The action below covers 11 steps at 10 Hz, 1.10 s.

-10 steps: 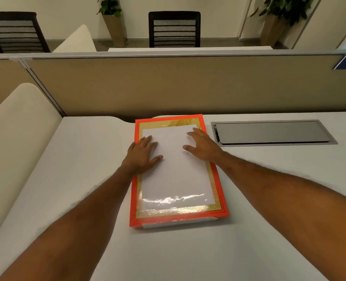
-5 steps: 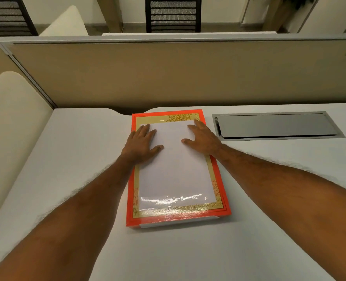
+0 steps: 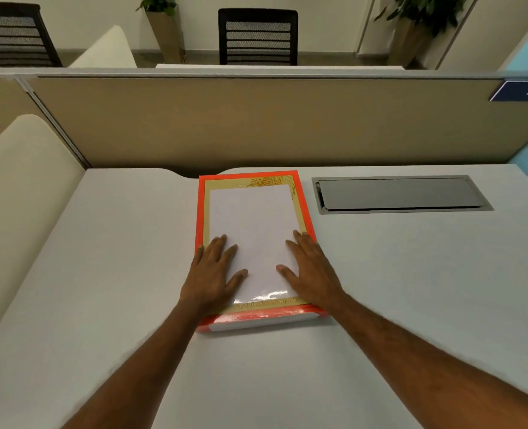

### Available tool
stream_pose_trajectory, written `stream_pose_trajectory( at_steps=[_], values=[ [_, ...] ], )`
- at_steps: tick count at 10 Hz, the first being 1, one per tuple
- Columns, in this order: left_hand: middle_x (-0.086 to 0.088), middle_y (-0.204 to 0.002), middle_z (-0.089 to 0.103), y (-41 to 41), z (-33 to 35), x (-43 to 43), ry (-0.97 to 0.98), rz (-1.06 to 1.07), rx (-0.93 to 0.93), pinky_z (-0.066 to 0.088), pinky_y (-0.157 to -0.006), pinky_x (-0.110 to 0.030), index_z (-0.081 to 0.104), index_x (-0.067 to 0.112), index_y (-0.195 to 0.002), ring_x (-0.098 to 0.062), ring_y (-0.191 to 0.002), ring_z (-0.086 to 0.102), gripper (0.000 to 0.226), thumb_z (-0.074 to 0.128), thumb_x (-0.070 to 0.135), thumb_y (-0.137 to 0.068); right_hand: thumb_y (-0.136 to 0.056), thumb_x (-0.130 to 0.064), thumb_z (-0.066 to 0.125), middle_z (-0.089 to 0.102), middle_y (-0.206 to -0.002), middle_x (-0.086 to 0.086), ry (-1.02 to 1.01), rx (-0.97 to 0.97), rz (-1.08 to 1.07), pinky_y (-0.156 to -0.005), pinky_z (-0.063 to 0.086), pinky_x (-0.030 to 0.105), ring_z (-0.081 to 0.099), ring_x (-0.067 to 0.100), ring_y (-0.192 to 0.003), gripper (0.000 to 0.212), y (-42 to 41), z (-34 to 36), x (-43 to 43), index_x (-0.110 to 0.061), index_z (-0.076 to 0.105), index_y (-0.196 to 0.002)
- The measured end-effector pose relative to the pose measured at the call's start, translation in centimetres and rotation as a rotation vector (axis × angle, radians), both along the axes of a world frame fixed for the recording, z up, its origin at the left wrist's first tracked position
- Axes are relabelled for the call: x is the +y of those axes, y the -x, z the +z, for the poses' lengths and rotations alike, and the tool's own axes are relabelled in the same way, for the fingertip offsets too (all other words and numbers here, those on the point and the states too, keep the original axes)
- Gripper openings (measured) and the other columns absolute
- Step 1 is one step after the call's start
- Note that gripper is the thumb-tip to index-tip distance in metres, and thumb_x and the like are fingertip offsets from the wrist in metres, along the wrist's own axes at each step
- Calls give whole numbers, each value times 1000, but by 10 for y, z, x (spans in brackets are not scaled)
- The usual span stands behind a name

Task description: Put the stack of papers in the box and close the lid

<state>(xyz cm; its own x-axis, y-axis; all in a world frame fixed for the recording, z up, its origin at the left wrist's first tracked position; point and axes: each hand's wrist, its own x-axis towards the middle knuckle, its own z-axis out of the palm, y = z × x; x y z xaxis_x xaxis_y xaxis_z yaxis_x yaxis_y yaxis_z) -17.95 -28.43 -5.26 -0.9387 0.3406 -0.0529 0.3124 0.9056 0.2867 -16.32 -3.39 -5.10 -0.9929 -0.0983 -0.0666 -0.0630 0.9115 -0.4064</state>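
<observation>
Closed box on the worktop, both hands resting on its lid. The box (image 3: 254, 320) lies flat on the pale grey worktop (image 3: 411, 274), its long axis running away from the person and its far end near the beige partition (image 3: 256, 125). The lid (image 3: 253, 224) is down; it shows an orange rim, a gold border with a leaf pattern at the far right corner, and a glossy white central panel. Along the near edge a white strip shows below the orange rim; whether this is the box's base or paper cannot be told, and no stack of papers is visible as such.

The left hand (image 3: 214, 274) lies palm down on the near left part of the lid, fingers spread flat and pointing away, thumb angled inward over the white panel. The right hand (image 3: 310, 269) mirrors it on the near right part, fingers extended, its outer edge over the orange rim. Neither hand grips anything; both are flat and open against the lid, with bare white panel between them.

To the right of the box, apart from it, a grey recessed cable hatch (image 3: 398, 193) is set into the worktop.
</observation>
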Motion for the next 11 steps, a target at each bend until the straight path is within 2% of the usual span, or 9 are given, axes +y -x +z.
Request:
stream_pose_trajectory(
  at_steps=[2,4,6,9,11],
  values=[
    [1,-166,2,-28,-7,1,25,40,-15,-4,-123,-42,15,28,-155,-19,-152,-1,79,19,71,-89,-91,-64,33,5,-164,-1,-75,-18,7,-117,-4,31,1,18,-152,75,-31,-8,-3,-24,18,-153],
    [3,-165,8,-28,-4,9,4,49,28,0,-123,-42,20,28,-154,-18,-152,4,76,21,70,-91,-91,-65,29,6,-164,-1,-134,19,14,-119,-2,34,2,19,-152,75,-33,-2,4,-25,17,-153],
    [2,-165,13,-31,-4,3,-6,59,9,2,-123,-42,27,26,-153,-19,-152,8,74,27,67,-91,-92,-64,29,5,-164,1,-130,-37,44,-121,0,36,0,20,-152,75,-34,-1,-1,-23,16,-154],
    [-3,-164,19,-39,19,12,-39,90,-97,12,-123,-45,35,22,-150,-21,-151,15,67,35,61,-95,-93,-62,32,9,-164,4,-210,-112,88,-123,5,40,5,22,-152,75,-43,25,28,-19,18,-153],
    [-4,-164,18,-45,53,23,-19,86,-23,13,-123,-46,35,21,-150,-23,-151,14,68,35,61,-95,-93,-62,32,5,-164,4,-216,-33,33,-124,6,43,2,23,-152,76,-53,59,52,-20,15,-153]
  ],
)
